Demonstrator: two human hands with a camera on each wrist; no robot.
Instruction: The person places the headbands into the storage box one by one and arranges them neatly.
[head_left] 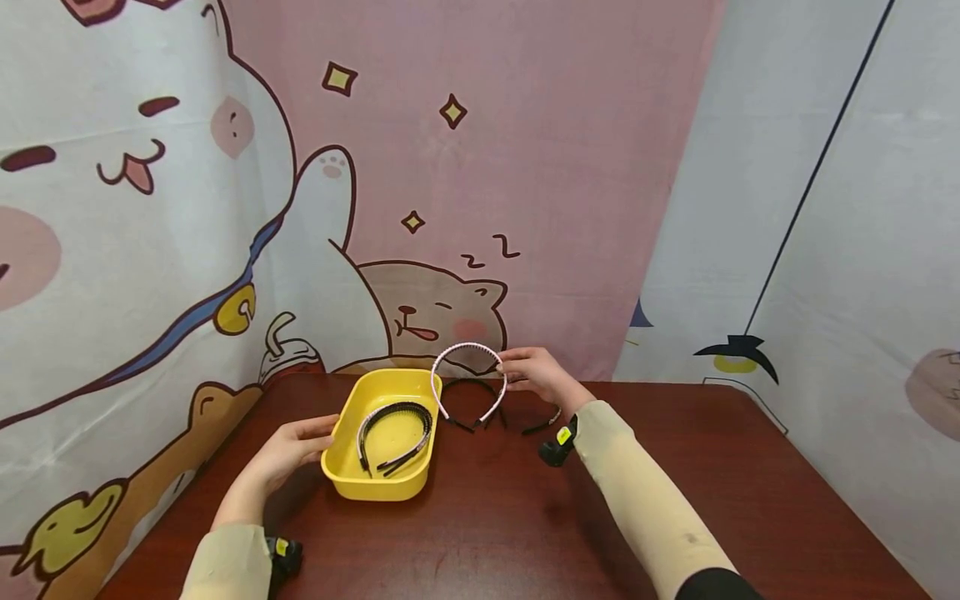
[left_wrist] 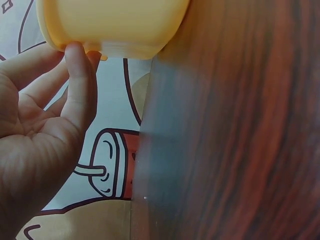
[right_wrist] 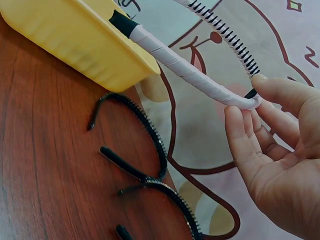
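My right hand (head_left: 536,373) pinches a pale pink headband (right_wrist: 185,70) between thumb and fingers. The band is raised above the table, its black-tipped ends pointing down in the head view, just right of a yellow plastic basin (head_left: 378,489). At the basin's left side, my left hand (head_left: 291,452) grips the rim, thumb and fingers pinching the edge in the left wrist view. Headbands (head_left: 402,407), dark and light, lie inside the basin. Below the right hand on the table are a black headband (right_wrist: 162,145) and another dark headband (right_wrist: 182,202) with a shiny outer edge.
The dark red wooden table (head_left: 495,533) has its far edge against a cartoon-printed cloth (head_left: 525,167). More cloth hangs along the left and right sides. A black wrist camera (head_left: 558,448) sits on the right wrist.
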